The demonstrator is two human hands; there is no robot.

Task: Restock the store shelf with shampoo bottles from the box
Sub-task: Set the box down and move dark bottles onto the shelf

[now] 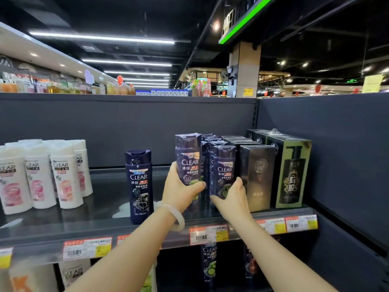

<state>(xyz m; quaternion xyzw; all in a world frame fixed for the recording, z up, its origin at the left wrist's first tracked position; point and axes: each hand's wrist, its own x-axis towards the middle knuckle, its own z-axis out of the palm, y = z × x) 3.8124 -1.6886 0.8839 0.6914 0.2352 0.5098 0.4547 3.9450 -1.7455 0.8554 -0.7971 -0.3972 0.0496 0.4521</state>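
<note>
My left hand [182, 191] grips a dark navy shampoo bottle [188, 159] wrapped in plastic film, held a little above the shelf [105, 207]. My right hand [232, 199] holds a second wrapped navy bottle [223, 167] just to its right, low against the shelf. Both bottles are at the front of a row of similar wrapped navy bottles [212, 142] running back to the shelf's rear panel. A single unwrapped navy bottle [139, 185] stands alone to the left. The box is not in view.
Several white shampoo bottles [42, 173] stand at the shelf's left. Dark and gold product cartons [257, 175] and a green carton [291, 173] fill the right end. Price tags [208, 233] line the shelf edge. More bottles sit on the lower shelf [209, 262].
</note>
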